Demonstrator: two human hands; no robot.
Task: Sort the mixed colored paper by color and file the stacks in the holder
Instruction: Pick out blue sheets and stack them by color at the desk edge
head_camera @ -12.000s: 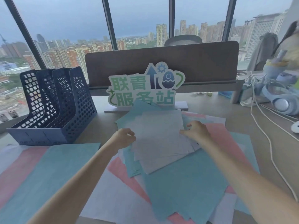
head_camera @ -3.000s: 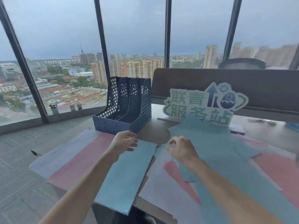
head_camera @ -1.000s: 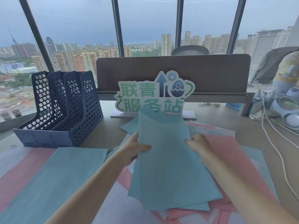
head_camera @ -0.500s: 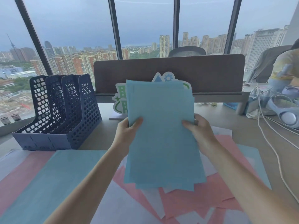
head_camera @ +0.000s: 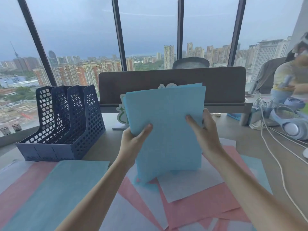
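both hands hold a stack of blue sheets upright above the desk, its lower edge down on or just over the loose pile. the left hand grips the stack's left edge, thumb across the front, and the right hand pinches the right edge the same way. the upper corners fan slightly, so the step in hand looks like squaring the blue stack before it joins the sorted piles or goes into a slot.

the navy file holder stands to the left, well apart from the stack; its slots seem empty, though the mesh walls hide part of the insides. in front of it lie a sorted blue sheet and a pink pile. mixed pink, white and blue paper remains under the forearms.

next the edges need tapping flush on the desk, then a carry leftward without letting the sheets splay.
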